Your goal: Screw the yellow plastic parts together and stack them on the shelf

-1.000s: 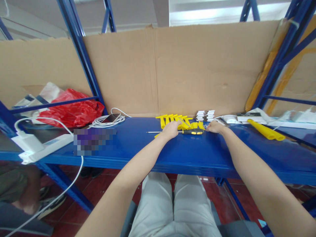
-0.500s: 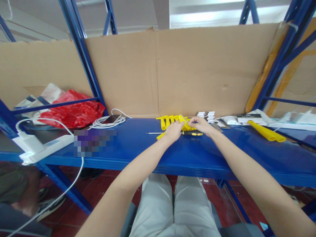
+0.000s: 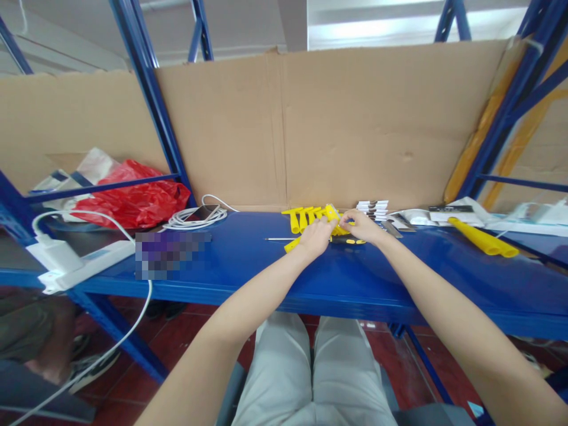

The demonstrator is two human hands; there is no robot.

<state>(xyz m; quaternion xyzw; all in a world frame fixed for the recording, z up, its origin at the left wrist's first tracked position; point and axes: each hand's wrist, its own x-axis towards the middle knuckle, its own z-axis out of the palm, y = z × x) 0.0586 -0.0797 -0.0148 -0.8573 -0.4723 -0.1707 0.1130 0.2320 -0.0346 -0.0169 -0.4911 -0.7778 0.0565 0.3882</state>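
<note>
Both my hands meet over the blue shelf, around a yellow plastic piece (image 3: 331,212) that looks like a scraper with a wide head. My left hand (image 3: 316,236) is closed on it from the left. At its right side my right hand (image 3: 361,226) has thumb and finger pinched together; what lies between those fingertips is too small to make out. A screwdriver (image 3: 348,240) with a black-and-yellow handle lies just under the hands, its shaft pointing left. Several like yellow pieces (image 3: 294,221) stand in a row behind my left hand. Another yellow piece (image 3: 291,245) is partly hidden by that hand.
Stacked small white packs (image 3: 371,208) and flat metal pieces (image 3: 392,229) lie beyond my right hand. Farther right are long yellow handles (image 3: 481,238). Coiled white cable (image 3: 195,218), a red bag (image 3: 133,195) and a power strip (image 3: 95,263) sit left. Cardboard (image 3: 355,130) closes the back.
My left hand has shifted slightly right and turned, its fingers reaching farther over the yellow piece. My right fingers stay beside it. The view has moved a little.
</note>
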